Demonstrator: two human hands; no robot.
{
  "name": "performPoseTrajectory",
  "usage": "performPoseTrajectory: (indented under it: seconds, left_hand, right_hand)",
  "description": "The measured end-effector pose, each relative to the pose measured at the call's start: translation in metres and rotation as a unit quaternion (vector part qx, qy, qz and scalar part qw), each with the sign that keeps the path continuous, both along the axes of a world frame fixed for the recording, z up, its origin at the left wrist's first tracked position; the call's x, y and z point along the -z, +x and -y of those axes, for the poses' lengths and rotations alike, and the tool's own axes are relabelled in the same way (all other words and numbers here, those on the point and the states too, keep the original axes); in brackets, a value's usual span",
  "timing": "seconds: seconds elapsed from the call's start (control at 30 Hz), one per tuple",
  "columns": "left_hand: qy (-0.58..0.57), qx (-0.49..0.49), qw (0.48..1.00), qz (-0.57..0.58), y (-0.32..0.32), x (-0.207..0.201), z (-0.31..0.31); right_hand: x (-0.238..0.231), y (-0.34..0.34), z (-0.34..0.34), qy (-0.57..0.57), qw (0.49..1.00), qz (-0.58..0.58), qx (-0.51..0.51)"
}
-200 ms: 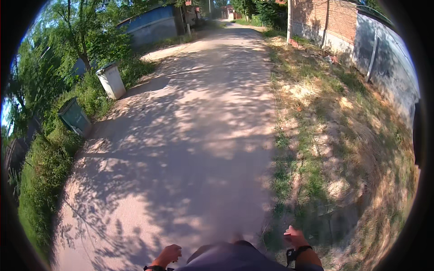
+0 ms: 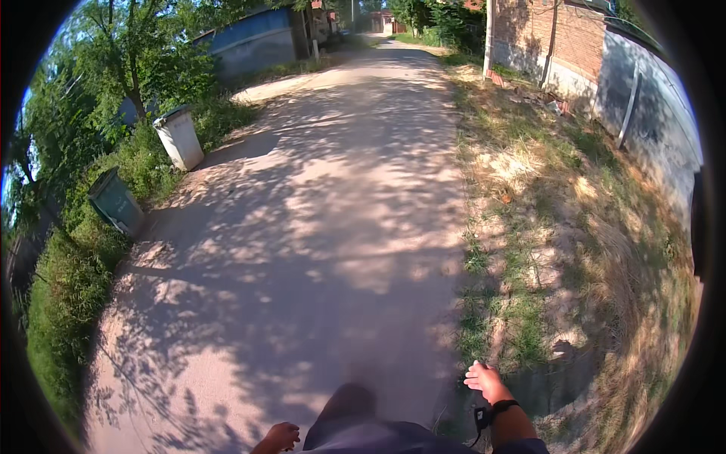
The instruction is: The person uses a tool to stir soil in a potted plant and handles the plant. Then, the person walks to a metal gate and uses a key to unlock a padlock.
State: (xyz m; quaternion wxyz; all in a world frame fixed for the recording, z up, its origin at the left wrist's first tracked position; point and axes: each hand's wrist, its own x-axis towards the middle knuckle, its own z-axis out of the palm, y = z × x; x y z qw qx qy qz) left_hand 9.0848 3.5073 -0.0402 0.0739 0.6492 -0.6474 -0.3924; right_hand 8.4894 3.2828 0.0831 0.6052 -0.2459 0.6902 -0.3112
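We record the right grip (image 2: pixel 488 383) released, fingers extended, over the grassy verge (image 2: pixel 522 325), just beside the right edge of the road (image 2: pixel 333 303); a black strap (image 2: pixel 503 408) circles its wrist. We see the left grip (image 2: pixel 282 436) low over the road, fingers partly curled; we cannot tell how closed. Along the road's left edge we log a green bin (image 2: pixel 115 200) and white bin (image 2: pixel 179 140).

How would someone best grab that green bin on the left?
Probably by the upper edge of the green bin, coming from the road side: the bin stands with its top uppermost, and bushes crowd its other side. I can't make out a handle.
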Motion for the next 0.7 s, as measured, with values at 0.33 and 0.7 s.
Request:
performPoseTrajectory:
  seconds: [0.33, 0.7]
  left_hand:
    - [0.238, -0.066, 0.969, 0.005, -0.002, -0.114, 0.407]
    - [0.151, -0.154, 0.976, -0.01, -0.005, -0.122, 0.791]
  right_hand:
    - [0.041, -0.012, 0.208, -0.028, 0.995, -0.026, 0.088]
    - [0.203, -0.109, 0.466, -0.113, 0.973, -0.171, -0.103]
